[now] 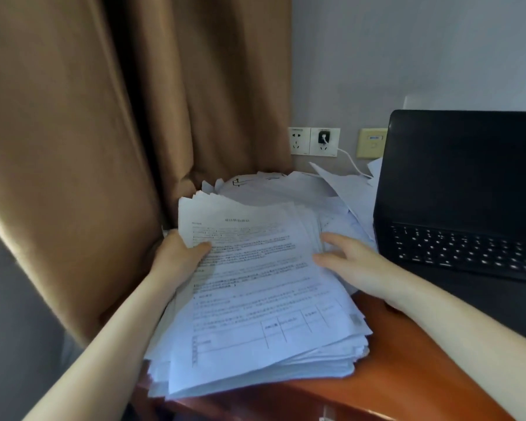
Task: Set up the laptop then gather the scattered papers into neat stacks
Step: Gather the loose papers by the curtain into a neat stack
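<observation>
**Paper stack at left end of worktop, both grips on it**

Thick stack of white printed paper sheets [255, 293] sits on the reddish-brown wooden worktop [407, 375]. Edges are ragged and the sheets are fanned. Its near-left corner overhangs the worktop edge.

Left-hand grip [176, 253] clamps the stack's left edge, thumb on the top sheet, fingers hidden behind. Right-hand grip [353, 262] is released, with straight fingers resting on the right edge.

Open black laptop [468, 208] stands just right of the stack, screen dark. A bare wedge of worktop lies between them at the near side.

Brown fabric curtain [104, 132] hangs tight against the left side, so no room there. Loose white sheets [286, 189] are piled behind the stack, reaching the wall under the white wall sockets [313, 141].
</observation>
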Demonstrator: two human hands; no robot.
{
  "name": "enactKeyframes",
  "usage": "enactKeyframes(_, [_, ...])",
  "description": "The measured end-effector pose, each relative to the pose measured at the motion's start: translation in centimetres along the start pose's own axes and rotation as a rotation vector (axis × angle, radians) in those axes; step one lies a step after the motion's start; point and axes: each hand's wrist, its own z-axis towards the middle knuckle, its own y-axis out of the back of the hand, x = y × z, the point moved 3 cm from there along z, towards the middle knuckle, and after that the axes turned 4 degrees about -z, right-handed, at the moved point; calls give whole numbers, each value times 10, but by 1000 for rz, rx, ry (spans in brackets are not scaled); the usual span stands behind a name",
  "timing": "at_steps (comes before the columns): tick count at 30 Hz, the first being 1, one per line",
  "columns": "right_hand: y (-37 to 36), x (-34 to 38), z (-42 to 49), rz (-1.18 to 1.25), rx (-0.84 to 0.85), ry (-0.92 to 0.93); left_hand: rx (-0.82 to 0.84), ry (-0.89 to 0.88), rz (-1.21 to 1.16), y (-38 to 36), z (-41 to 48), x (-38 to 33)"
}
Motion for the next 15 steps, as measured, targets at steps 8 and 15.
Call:
enactKeyframes(8, [-33, -27, 14, -98, 40, 38, 249, 54, -356, -1, -10, -23])
enactKeyframes(15, [8, -10, 22, 393, -158, 33, 104, -224, -436, 21, -35, -63])
